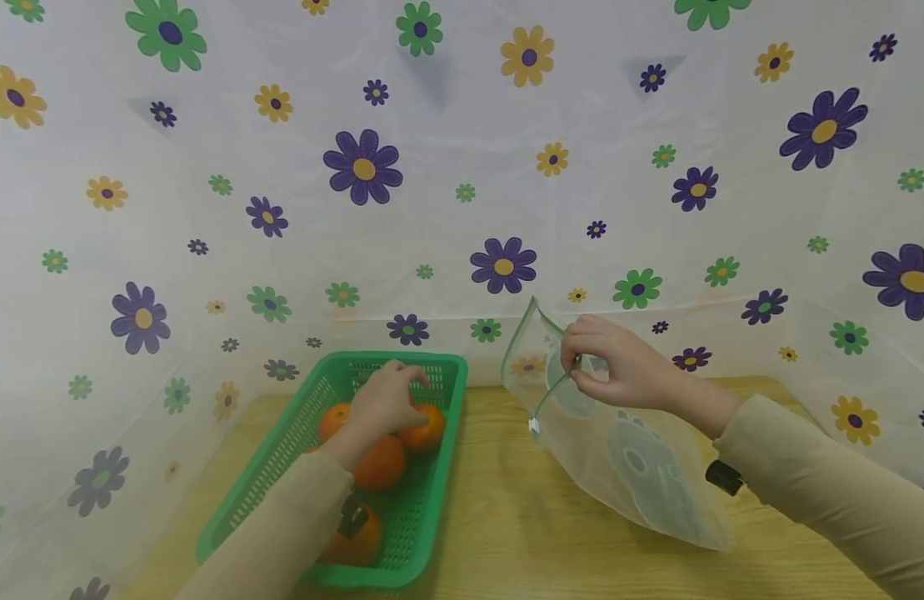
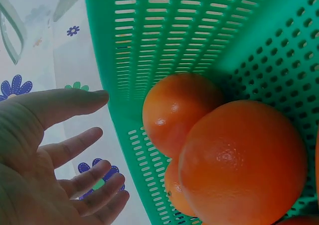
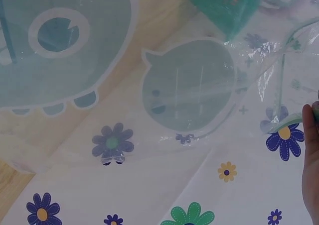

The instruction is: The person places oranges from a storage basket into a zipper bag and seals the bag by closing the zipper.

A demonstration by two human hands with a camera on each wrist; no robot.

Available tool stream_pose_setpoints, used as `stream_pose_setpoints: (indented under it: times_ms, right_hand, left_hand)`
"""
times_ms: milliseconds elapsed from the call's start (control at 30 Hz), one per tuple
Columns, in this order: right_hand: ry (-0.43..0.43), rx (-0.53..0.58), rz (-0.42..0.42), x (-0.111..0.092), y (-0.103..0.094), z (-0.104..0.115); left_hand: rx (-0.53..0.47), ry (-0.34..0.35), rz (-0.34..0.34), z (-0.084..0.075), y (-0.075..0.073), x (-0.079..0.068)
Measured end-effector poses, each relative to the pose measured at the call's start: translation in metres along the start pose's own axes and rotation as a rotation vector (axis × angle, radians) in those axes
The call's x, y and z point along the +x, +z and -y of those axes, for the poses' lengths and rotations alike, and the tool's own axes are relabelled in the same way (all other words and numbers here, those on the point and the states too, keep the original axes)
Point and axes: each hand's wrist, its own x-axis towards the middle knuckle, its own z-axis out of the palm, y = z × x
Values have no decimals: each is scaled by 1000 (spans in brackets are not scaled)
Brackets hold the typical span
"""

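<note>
My left hand [image 1: 382, 402] hovers over a green plastic basket [image 1: 415, 550] with its thumb and fingers apart and nothing between them. Below it lie several oranges, among them a large orange [image 2: 244, 160] and a smaller orange [image 2: 182, 110] by the basket wall. Another orange [image 1: 360, 542] sits at the near end, partly covered by my sleeve. My right hand [image 1: 630, 362] pinches the green-edged rim of a clear zip bag [image 1: 581, 462]. Its mouth gapes open toward the left, and a white slider [image 1: 534, 427] shows on the rim. A pale printed cartoon [image 3: 189, 85] decorates the bag.
Under the basket and bag is a wooden table [image 1: 499, 517]. A white flower-patterned sheet [image 1: 447, 233] stands behind and along both sides. Between basket and bag lies a strip of bare wood. Small black cameras ride on both wrists.
</note>
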Motion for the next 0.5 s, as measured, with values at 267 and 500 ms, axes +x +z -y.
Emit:
stream_pose_setpoints:
  times_ms: [267, 500]
  right_hand:
    - [-26, 4, -13, 2, -1, -1]
    - [-42, 18, -21, 2, -1, -1]
  left_hand:
    - [4, -16, 18, 4, 10, 5]
    - [15, 24, 44, 5, 20, 8]
